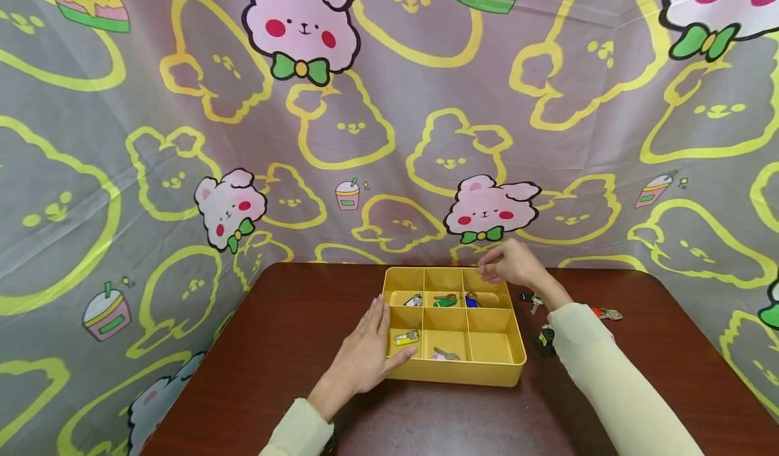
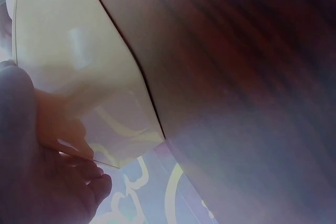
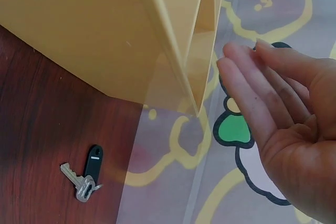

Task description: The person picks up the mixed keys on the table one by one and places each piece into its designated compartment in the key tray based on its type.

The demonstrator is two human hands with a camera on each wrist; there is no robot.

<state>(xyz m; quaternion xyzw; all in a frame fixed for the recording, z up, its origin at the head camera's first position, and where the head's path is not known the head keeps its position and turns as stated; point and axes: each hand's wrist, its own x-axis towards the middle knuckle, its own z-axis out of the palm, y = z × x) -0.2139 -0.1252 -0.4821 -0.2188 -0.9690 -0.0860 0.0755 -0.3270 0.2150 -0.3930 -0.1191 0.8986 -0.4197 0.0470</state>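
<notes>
A yellow box [image 1: 453, 373] with two rows of compartments stands on the table. My left hand [image 1: 359, 351] rests at its front left corner, fingers straight along the left wall and thumb across the front rim. My right hand [image 1: 514, 264] hovers over the back right corner, fingers slightly bent and nothing visible in them. Below it, a key with a blue tag [image 1: 472, 300] lies in the back right compartment. Other keys carry a green tag [image 1: 445, 301], a yellow tag [image 1: 406, 337] and pale tags. In the left wrist view, the hand touches the box wall [image 2: 68, 40].
On the table [image 1: 292, 321], right of the box, lie a key with a black tag [image 3: 93, 163], a key with a red tag [image 1: 602, 313] and a black object [image 1: 546, 341] partly behind the right sleeve. A patterned cloth [image 1: 389, 104] hangs behind the table.
</notes>
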